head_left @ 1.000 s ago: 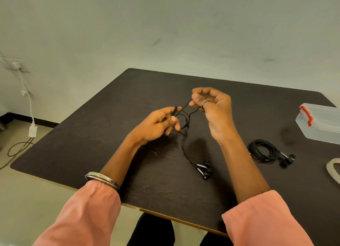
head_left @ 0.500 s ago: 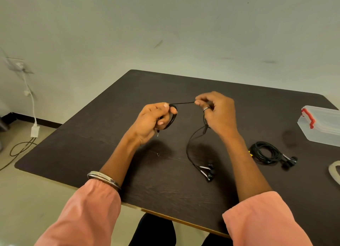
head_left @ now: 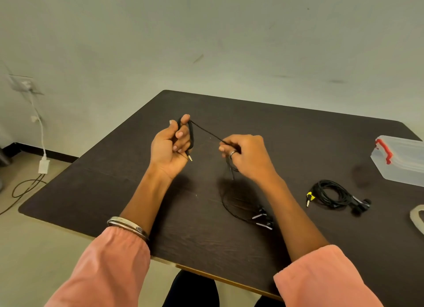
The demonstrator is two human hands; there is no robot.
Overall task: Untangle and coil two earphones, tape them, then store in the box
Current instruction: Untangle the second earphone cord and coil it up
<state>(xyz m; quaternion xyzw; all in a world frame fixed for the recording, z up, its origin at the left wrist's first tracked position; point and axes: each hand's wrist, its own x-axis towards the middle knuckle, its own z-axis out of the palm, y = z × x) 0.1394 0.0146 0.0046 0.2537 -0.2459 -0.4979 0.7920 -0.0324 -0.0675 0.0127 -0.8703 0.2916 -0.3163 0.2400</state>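
Fingers (head_left: 181, 134) of our left hand (head_left: 169, 148) curl round black cable loops, plug (head_left: 190, 158) dangling below. Our right hand (head_left: 247, 155) pinches the same earphone cable (head_left: 206, 131), taut between both hands; its slack drops to earbuds (head_left: 263, 219) lying on the table (head_left: 286, 127). Second earphone (head_left: 332, 194): coiled, lying on the table to our right, near a clear box (head_left: 403, 162) with a red latch. Tape roll (head_left: 416, 217): at the right edge, partly cut off. Surface: dark wood grain. Room: pale wall (head_left: 206, 31), wall socket (head_left: 23, 84) with white charger cord down to the floor.

Dark wooden table (head_left: 137, 192): coiled earphone (head_left: 330, 194), earbuds (head_left: 263, 219), clear box (head_left: 403, 162), tape roll (head_left: 417, 217).
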